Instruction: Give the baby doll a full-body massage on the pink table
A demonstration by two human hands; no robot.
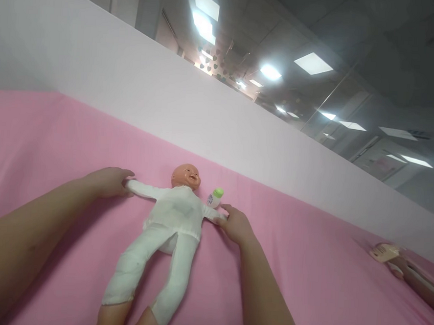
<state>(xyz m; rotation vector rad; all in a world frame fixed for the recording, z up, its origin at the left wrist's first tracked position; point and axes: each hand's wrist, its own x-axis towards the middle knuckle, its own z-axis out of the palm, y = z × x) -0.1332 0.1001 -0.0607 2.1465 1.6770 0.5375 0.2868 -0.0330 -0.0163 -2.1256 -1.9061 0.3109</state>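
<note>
A baby doll (177,211) in white clothes lies face up on the pink sheet (93,140), its arms stretched out to both sides. My left hand (111,183) is closed around the end of the doll's sleeve on the left side of the view. On the other side, my right hand (237,225) pinches the end of the other sleeve between thumb and fingers. The doll's own hands are hidden in my grip. Beside its head and just above my right hand is a small bottle (215,197) with a green cap.
A white partition (190,112) runs along the back edge of the pink surface. At the far right another person's hand (398,264) is at a pale, slotted object (384,252) that looks like a comb or brush. Ceiling lights show beyond the partition.
</note>
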